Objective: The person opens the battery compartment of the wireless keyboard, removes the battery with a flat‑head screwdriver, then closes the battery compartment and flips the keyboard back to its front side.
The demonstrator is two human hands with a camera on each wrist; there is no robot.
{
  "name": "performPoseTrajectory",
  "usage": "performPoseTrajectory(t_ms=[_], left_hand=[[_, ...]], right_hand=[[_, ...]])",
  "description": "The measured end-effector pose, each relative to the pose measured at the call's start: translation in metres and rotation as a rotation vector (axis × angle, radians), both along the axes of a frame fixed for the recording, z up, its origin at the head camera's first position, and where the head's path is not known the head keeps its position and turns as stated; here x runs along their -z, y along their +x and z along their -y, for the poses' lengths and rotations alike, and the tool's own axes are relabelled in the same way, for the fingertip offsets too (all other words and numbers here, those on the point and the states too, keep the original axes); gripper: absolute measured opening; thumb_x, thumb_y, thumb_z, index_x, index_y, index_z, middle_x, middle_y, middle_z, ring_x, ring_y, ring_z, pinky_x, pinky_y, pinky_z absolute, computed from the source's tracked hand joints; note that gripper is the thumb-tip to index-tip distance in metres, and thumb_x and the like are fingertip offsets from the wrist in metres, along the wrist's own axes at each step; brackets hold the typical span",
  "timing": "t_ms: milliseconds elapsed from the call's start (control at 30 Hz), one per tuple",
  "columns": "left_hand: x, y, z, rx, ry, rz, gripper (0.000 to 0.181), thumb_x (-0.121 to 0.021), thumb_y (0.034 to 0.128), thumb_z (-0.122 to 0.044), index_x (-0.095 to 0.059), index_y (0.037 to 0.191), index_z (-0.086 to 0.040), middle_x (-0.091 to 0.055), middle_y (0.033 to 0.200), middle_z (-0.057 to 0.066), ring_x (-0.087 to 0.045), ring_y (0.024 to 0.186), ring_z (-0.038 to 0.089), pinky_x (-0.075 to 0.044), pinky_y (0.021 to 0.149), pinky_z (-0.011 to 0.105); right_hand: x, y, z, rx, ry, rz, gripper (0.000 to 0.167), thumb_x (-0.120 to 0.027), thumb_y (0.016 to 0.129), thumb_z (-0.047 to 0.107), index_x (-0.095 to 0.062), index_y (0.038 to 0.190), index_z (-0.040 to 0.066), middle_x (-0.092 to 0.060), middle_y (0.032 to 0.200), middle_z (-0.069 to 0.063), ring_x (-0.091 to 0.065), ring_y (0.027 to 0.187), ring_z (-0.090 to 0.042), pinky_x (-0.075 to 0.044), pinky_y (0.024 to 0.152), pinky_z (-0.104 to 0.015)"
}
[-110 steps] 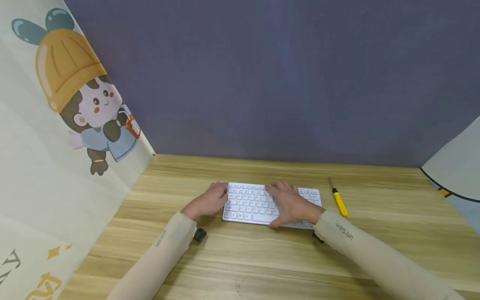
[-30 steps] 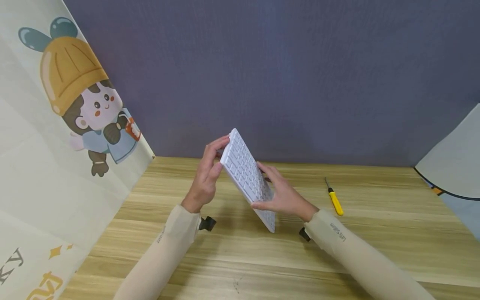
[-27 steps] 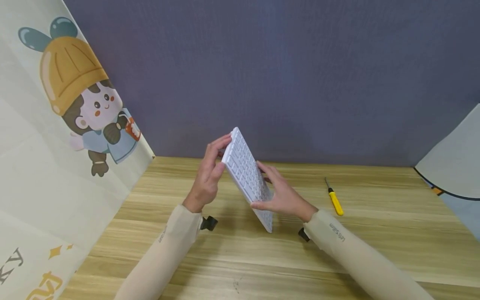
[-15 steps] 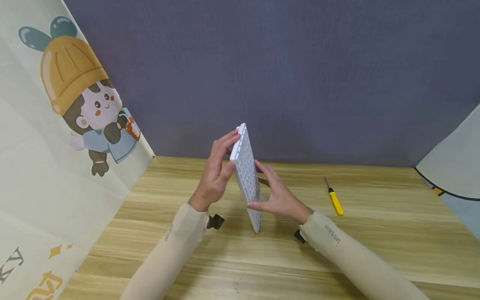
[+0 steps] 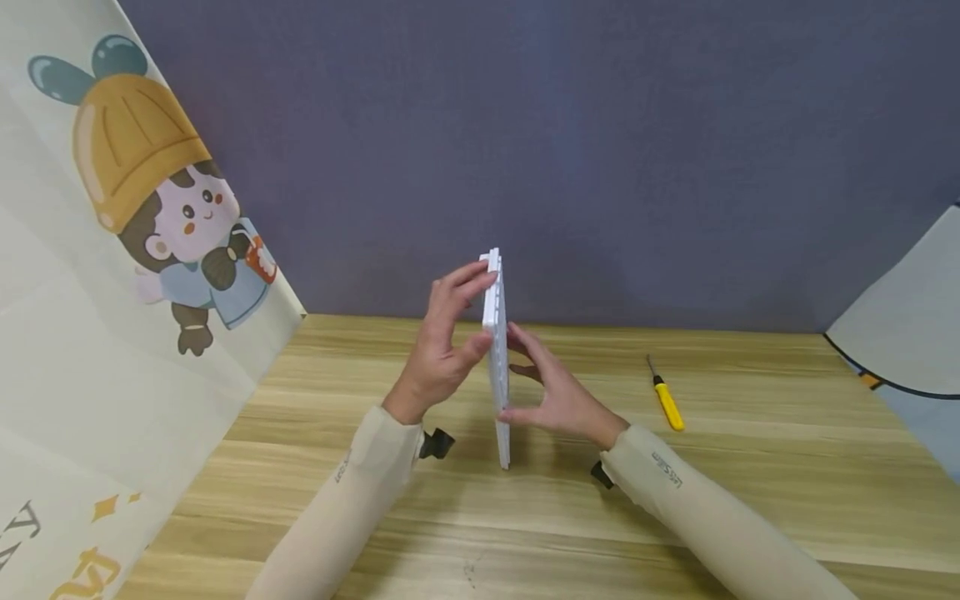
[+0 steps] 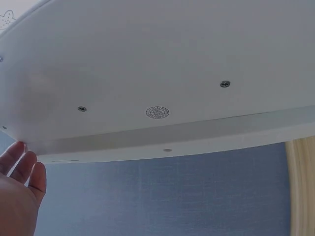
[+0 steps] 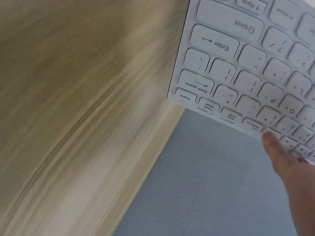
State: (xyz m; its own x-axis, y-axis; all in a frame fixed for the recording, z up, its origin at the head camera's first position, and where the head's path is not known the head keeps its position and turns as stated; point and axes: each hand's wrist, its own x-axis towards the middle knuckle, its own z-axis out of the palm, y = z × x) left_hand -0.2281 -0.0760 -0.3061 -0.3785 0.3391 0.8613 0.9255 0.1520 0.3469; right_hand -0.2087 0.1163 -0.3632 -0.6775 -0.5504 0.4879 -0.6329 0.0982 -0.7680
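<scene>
A white keyboard (image 5: 498, 367) stands nearly on end in the head view, seen almost edge-on. My left hand (image 5: 442, 350) holds its upper end, with fingers over the top edge and the thumb at the near corner. Lower down, my right hand (image 5: 564, 398) spans the keyboard between thumb and fingers from the key side. The left wrist view shows the keyboard's plain white back (image 6: 157, 73) with screws and a round printed mark. Printed keys (image 7: 241, 73) fill part of the right wrist view. Whether the lower end touches the table cannot be told.
A yellow-handled screwdriver (image 5: 670, 406) lies on the wood-grain table (image 5: 750, 467), right of the hands. Behind the table rises a dark blue-grey panel (image 5: 600, 167). A white sheet with a cartoon figure (image 5: 142, 200) borders the left side.
The keyboard lay flat on the table in the oldest frame. Both hands have lifted and tilted it on end, then turned it from showing its keys to nearly edge-on.
</scene>
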Motion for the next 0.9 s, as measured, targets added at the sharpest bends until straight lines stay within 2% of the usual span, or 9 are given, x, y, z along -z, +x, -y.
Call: performPoseTrajectory(t_ms=[133, 267, 500, 767, 900], left_hand=[[0.000, -0.002, -0.003, 0.002, -0.001, -0.032, 0.063, -0.042, 0.0945, -0.056, -0.046, 0.137, -0.009, -0.039, 0.141, 0.016, -0.035, 0.125, 0.029, -0.031, 0.093, 0.042], [0.000, -0.003, -0.004, 0.005, -0.001, -0.034, 0.063, -0.042, 0.0947, -0.056, -0.046, 0.138, -0.010, -0.037, 0.142, 0.016, -0.034, 0.127, 0.030, -0.026, 0.100, 0.047], [0.001, -0.005, -0.006, 0.011, -0.001, -0.027, 0.059, -0.040, 0.0965, -0.053, -0.045, 0.140, -0.012, -0.035, 0.142, 0.016, -0.033, 0.124, 0.031, -0.028, 0.101, 0.048], [0.005, -0.005, -0.008, 0.038, 0.013, -0.017, 0.062, -0.041, 0.0965, -0.052, -0.041, 0.142, -0.010, -0.029, 0.144, 0.019, -0.031, 0.127, 0.033, -0.028, 0.103, 0.049], [0.008, -0.005, -0.009, 0.030, 0.009, 0.007, 0.067, -0.041, 0.0952, -0.055, -0.037, 0.143, -0.009, -0.026, 0.145, 0.018, -0.028, 0.130, 0.032, -0.030, 0.102, 0.050]], right_hand=[[-0.002, 0.000, -0.002, 0.021, 0.027, -0.001, 0.111, -0.084, 0.069, 0.006, -0.010, 0.151, 0.007, -0.021, 0.151, -0.014, -0.026, 0.136, -0.031, -0.034, 0.101, -0.052], [-0.006, -0.001, -0.004, 0.025, 0.028, -0.025, 0.111, -0.083, 0.068, 0.004, -0.009, 0.151, 0.005, -0.022, 0.151, -0.017, -0.026, 0.135, -0.032, -0.032, 0.102, -0.053], [-0.012, -0.005, -0.005, 0.011, -0.009, -0.060, 0.110, -0.082, 0.069, 0.002, -0.008, 0.151, 0.003, -0.023, 0.150, -0.019, -0.026, 0.135, -0.032, -0.030, 0.103, -0.054], [-0.019, -0.005, -0.007, -0.012, -0.074, -0.097, 0.106, -0.080, 0.076, 0.028, -0.009, 0.150, 0.003, -0.022, 0.150, -0.019, -0.025, 0.135, -0.035, -0.028, 0.103, -0.058], [-0.023, -0.005, -0.007, -0.012, -0.093, -0.110, 0.105, -0.079, 0.078, 0.031, -0.010, 0.150, 0.001, -0.022, 0.150, -0.020, -0.025, 0.135, -0.034, -0.028, 0.103, -0.058]])
